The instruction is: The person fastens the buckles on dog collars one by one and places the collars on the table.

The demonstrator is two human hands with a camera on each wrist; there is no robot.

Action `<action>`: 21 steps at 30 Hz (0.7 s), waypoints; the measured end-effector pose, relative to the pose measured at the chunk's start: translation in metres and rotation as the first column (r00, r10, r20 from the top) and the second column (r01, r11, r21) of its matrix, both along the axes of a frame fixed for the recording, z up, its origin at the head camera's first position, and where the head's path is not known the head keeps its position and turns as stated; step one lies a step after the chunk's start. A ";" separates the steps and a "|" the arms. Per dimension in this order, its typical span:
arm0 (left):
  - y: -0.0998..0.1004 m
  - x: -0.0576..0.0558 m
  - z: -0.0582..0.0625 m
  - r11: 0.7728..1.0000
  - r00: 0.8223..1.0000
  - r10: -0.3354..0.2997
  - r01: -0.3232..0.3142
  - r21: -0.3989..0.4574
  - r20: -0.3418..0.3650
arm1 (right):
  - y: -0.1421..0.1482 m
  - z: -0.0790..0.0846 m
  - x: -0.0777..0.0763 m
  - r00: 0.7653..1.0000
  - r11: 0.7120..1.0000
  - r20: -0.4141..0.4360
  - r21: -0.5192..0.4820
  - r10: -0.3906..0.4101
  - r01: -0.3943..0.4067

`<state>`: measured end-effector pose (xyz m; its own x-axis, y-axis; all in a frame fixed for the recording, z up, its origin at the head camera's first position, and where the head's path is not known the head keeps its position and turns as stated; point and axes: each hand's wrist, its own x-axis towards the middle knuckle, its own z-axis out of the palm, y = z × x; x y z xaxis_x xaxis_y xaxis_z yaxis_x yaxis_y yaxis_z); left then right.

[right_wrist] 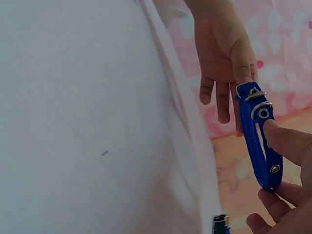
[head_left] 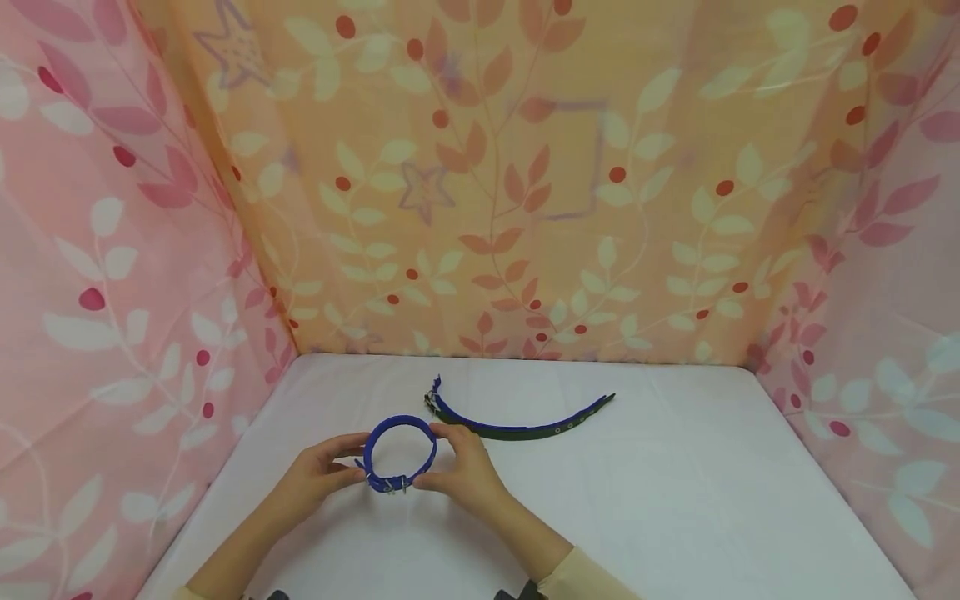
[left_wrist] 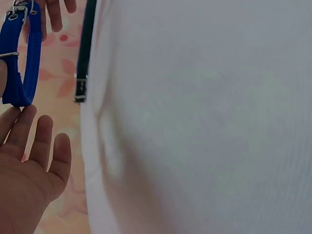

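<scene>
A blue pet collar [head_left: 406, 420], buckled into a ring with metal buckle and D-ring at its near side, is held up between both hands above the white table. My left hand [head_left: 318, 471] pinches its left side between thumb and fingers; in the left wrist view that hand [left_wrist: 29, 165] has its fingertips against the band. On the other side, my right hand [head_left: 468, 468] pinches the collar with thumb and fingers. The right wrist view shows the collar's [right_wrist: 253, 136] metal eyelets and the right thumb on the band [right_wrist: 287, 141].
Behind the hands a second collar, dark green outside and blue inside [head_left: 517, 432], lies unbuckled in a curve on the white table [head_left: 675, 483]. Floral cloth walls [head_left: 480, 208] stand at the back and both sides.
</scene>
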<state>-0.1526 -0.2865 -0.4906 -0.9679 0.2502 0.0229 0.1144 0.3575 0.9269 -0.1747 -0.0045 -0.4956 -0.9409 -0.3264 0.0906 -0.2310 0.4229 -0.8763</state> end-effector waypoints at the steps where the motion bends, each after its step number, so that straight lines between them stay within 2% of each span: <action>1: -0.002 -0.002 -0.002 1.000 1.000 -0.003 0.003 -0.004 0.010 | -0.002 -0.003 -0.002 1.000 1.000 0.002 0.007 0.002 -0.002; 6: -0.008 -0.011 -0.011 0.996 1.000 0.011 -0.010 -0.093 0.007 | -0.010 -0.016 -0.011 1.000 0.999 0.002 0.041 0.017 -0.018; 12: -0.015 -0.020 -0.019 0.978 0.998 0.051 -0.055 -0.203 -0.028 | -0.020 -0.028 -0.018 1.000 0.996 -0.017 0.092 0.005 -0.004; 21: -0.020 -0.028 -0.029 0.973 1.000 0.027 -0.026 -0.230 0.003 | -0.026 -0.035 -0.022 0.999 0.985 -0.038 0.168 -0.017 0.023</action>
